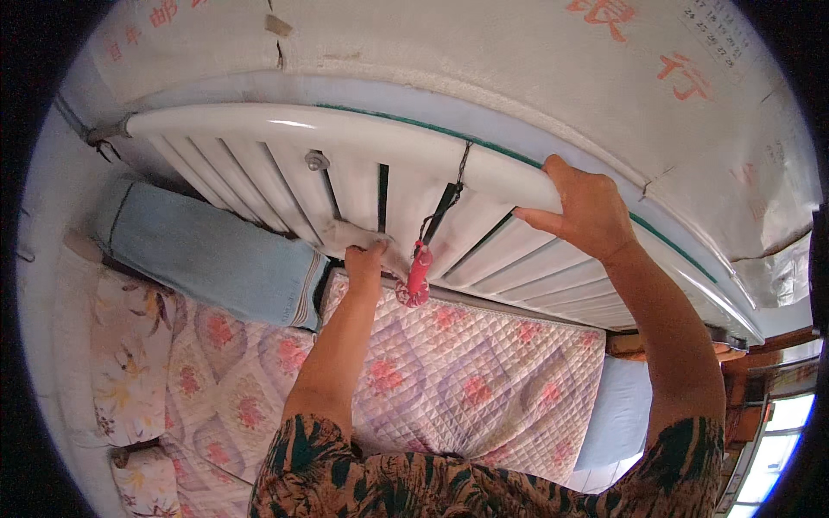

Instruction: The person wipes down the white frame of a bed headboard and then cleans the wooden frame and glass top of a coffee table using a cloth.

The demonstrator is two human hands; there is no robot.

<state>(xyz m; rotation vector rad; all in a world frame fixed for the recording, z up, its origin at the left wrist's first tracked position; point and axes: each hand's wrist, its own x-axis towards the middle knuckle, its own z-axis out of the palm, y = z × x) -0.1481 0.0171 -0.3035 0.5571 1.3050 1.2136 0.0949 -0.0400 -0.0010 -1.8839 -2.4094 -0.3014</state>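
Note:
A white slatted headboard runs along the wall behind the bed. My right hand is closed over its top rail, thumb on the near face and fingers over the back. Lower down, my left hand reaches to the slats, its fingers closed on a pale cloth that lies against them. Just right of that hand hangs a red object with a patterned, rounded lower end. A dark twisted cord ties it to the rail. Part of the cloth is hidden behind my left hand.
A quilted floral bedspread covers the bed below. A blue towel-covered pillow lies at the left against the headboard, and pale blue fabric shows at the right. A metal knob sticks out from a slat. Printed paper covers the wall.

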